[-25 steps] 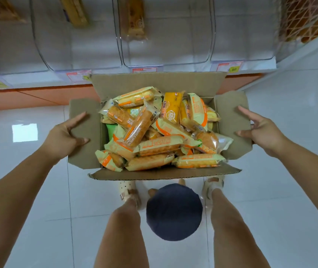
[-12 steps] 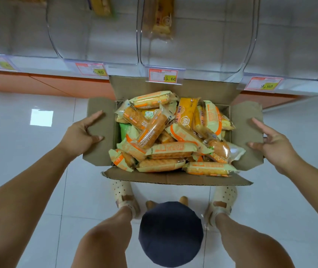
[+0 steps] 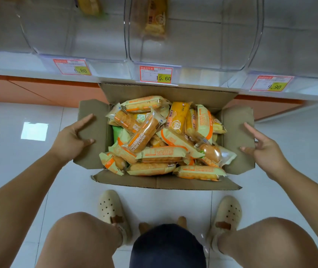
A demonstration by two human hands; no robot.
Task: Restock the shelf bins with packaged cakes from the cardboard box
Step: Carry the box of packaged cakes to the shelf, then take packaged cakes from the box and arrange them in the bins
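An open cardboard box [image 3: 166,183] sits low in front of the shelf, heaped with packaged cakes [image 3: 164,140] in orange, yellow and pale green wrappers. My left hand [image 3: 71,140] holds the left side flap, index finger and thumb on top, the other fingers hidden past its edge. On the right side flap my right hand [image 3: 262,147] grips the same way. Clear shelf bins [image 3: 222,45] stand above the box. The middle bin holds one cake packet [image 3: 155,20], and a yellow packet [image 3: 88,4] lies in the left bin.
Price tags reading 6.80 [image 3: 72,67], 15.60 [image 3: 156,74] and 9.90 [image 3: 271,84] hang on the shelf edge. An orange base runs under the shelf. My knees, beige clogs [image 3: 113,213] and a dark round stool [image 3: 167,246] are just behind the box, on a glossy white tile floor.
The box and I have come closer to the shelf, now under the 15.60 tag. Both hands have stayed on the side flaps.
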